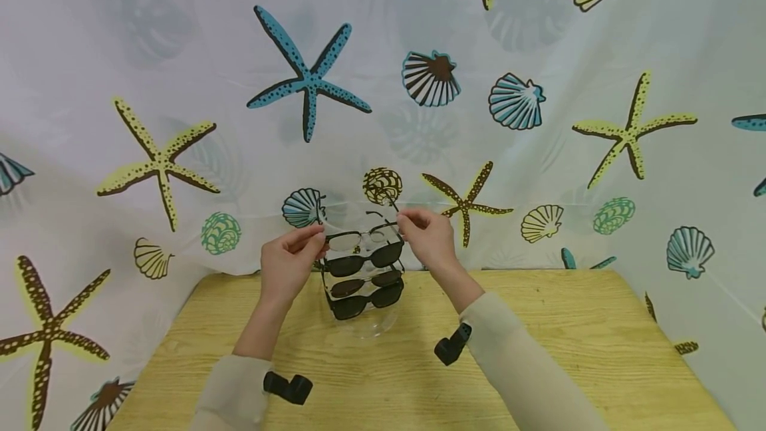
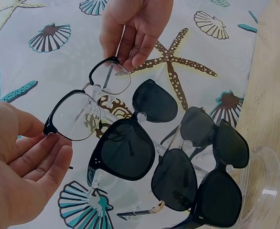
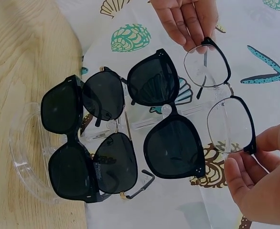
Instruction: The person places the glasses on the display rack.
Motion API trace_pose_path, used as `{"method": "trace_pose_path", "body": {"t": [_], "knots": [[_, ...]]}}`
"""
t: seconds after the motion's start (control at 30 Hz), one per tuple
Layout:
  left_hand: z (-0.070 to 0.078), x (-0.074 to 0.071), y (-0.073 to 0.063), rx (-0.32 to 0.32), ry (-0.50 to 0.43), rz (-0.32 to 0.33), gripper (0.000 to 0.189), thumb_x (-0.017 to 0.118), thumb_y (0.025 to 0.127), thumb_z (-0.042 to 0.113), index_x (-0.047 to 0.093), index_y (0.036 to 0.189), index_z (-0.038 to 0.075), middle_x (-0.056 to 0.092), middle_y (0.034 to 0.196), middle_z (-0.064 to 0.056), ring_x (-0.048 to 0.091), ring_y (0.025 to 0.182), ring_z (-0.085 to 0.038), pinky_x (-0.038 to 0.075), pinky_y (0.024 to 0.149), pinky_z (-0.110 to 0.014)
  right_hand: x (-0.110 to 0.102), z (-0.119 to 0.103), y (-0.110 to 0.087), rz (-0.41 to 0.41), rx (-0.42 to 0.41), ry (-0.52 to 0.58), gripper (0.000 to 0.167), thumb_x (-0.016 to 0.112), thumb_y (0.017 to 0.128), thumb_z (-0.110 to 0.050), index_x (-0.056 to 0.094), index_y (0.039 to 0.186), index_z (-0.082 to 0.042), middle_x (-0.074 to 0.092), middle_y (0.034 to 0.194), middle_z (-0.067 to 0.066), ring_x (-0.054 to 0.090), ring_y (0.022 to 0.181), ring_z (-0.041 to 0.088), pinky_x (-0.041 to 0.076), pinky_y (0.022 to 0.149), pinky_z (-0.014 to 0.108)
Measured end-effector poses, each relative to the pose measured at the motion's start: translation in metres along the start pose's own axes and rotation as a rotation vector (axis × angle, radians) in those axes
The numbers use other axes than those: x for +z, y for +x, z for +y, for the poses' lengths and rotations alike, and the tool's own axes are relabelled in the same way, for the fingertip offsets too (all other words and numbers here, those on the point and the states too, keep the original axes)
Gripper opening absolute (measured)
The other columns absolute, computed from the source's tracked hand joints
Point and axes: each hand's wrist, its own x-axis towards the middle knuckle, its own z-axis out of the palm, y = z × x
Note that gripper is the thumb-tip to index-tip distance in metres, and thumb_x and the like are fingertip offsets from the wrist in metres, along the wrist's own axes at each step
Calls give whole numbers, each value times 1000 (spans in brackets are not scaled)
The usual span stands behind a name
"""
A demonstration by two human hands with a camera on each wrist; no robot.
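Black-topped eyeglasses (image 1: 345, 241) with clear lenses sit at the top of a transparent display stand (image 3: 24, 162). My left hand (image 1: 290, 261) pinches one end of their frame between thumb and fingers. At the other end, my right hand (image 1: 432, 238) pinches the frame near the hinge. Below them on the stand are black sunglasses (image 2: 128, 148), then thin-framed sunglasses (image 3: 115, 163) with dark lenses, and lowest another black pair (image 1: 353, 306). In the wrist views the eyeglasses' bridge is by the stand's top peg; whether it touches is hard to tell.
The stand's round clear base rests on a wooden table (image 1: 509, 351), near its back edge. Behind hangs a white cloth (image 1: 383, 145) printed with starfish and shells. A small black device (image 1: 288, 388) is strapped at each wrist.
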Motion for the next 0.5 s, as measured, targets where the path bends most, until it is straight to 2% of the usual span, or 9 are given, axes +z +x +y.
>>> {"method": "trace_pose_path", "body": {"t": [0.1, 0.3, 0.5], "knots": [[-2, 1, 0, 2, 0, -5, 28, 68, 103, 11, 74, 127, -2, 77, 115, -26, 73, 78, 5, 61, 78, -17, 0, 2, 1, -2, 3, -6, 28, 68, 104, -21, 76, 125, -4, 76, 117, 19, 73, 108, 39, 63, 89, 41], [-4, 1, 1, 0, 1, -14, 30, 68, 104, 12, 73, 129, -3, 76, 117, -27, 73, 79, 6, 61, 78, -16, 0, 4, 1, -5, 12, -1, 30, 68, 104, -22, 76, 126, -3, 76, 118, 17, 74, 106, 37, 61, 94, 49], [-5, 2, 0, -8, 12, -17, 30, 68, 104, 13, 74, 129, -2, 76, 117, -27, 73, 78, 6, 60, 77, -16, -1, 7, 1, -4, 27, -13, 30, 68, 104, -22, 75, 126, -3, 76, 118, 16, 74, 107, 34, 63, 90, 40]]}}
